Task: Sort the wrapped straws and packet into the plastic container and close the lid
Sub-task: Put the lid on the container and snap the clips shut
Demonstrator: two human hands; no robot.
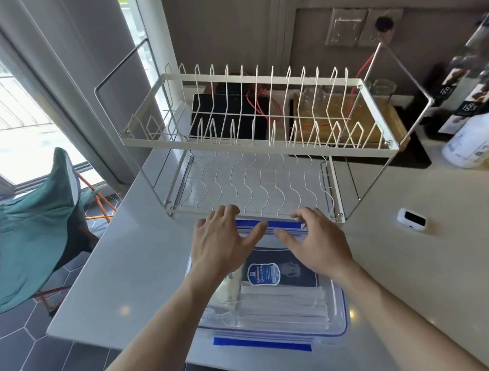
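I look down at a clear container on the pale counter, just in front of a white dish rack. Its clear lid sits on top. Through it I see the wrapped straws lying in a stack near me, and the dark packet beyond them, toward the rack. Both my hands rest palm down on the container's far edge, nearest the rack. My left hand and right hand are spread flat, fingers loosely open, gripping nothing, with fingertips at the far blue clip. I judge I am pressing that clip down to lock the lid. The near blue clip, closest to me, seems to stick outward, probably unlatched.
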